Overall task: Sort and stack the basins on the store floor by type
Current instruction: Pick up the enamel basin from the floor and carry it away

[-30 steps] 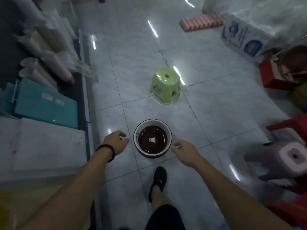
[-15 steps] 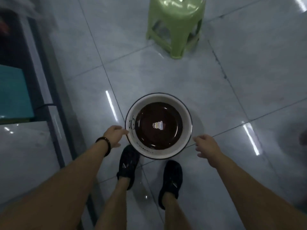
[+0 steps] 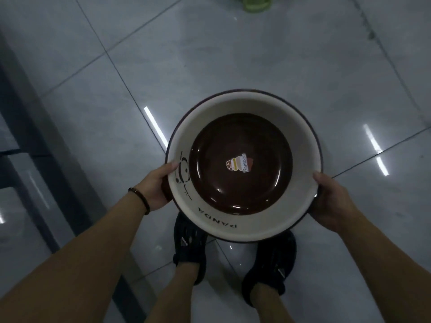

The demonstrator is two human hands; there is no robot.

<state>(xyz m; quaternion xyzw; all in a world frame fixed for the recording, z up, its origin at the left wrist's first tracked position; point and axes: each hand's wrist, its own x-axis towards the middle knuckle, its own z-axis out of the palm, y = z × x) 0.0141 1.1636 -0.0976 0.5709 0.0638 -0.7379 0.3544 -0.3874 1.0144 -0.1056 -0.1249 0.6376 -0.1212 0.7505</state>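
Note:
A white basin (image 3: 300, 136) with a dark rim and a printed "PANDA" mark sits in front of me, above my feet. Nested inside it lies a smaller brown basin (image 3: 240, 183) with a small sticker at its centre. My left hand (image 3: 155, 187) grips the white basin's left rim, thumb over the edge. On the opposite side my right hand (image 3: 331, 201) grips the right rim, thumb on top and fingers under. Whether the basin is off the tiled floor I cannot tell for sure.
The foot of a green plastic stool (image 3: 255, 4) shows at the top edge. A dark shelf base (image 3: 35, 141) runs along the left. My two black shoes (image 3: 190, 245) stand on the glossy grey tiles just below the basin.
Both hands moved in from beside the basin and took hold of its rim. The view dropped closer to the basin, and the stool slid to the top edge.

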